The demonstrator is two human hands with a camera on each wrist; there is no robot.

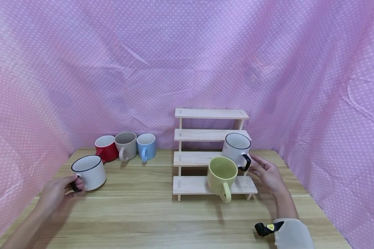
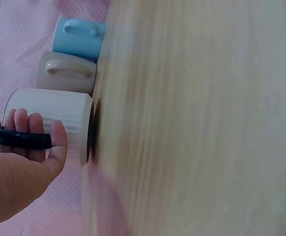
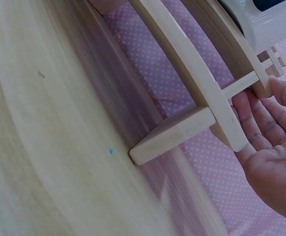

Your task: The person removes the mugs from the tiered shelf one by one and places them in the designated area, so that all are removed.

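Observation:
At the left, my left hand (image 1: 54, 193) curls its fingers round the black handle of a white mug (image 1: 91, 174) with a black rim. In the left wrist view, this mug (image 2: 71, 108) is close to the tabletop; I cannot tell whether its base touches. On the right, a tiered wooden stand (image 1: 191, 185) bears a green mug (image 1: 219, 176) on its lowest shelf. Another white mug (image 1: 233, 150) with a black rim and handle is on the shelf above. My right hand (image 1: 268, 174) holds the stand's right side, thumb at a shelf end (image 3: 263, 86), fingers by the side support.
A red mug (image 1: 109, 152), a grey mug (image 1: 131, 144) and a light blue mug (image 1: 149, 148) stand in a row at the back left of the wooden table (image 1: 137, 218). A pink dotted cloth (image 1: 162, 62) hangs behind and at the sides.

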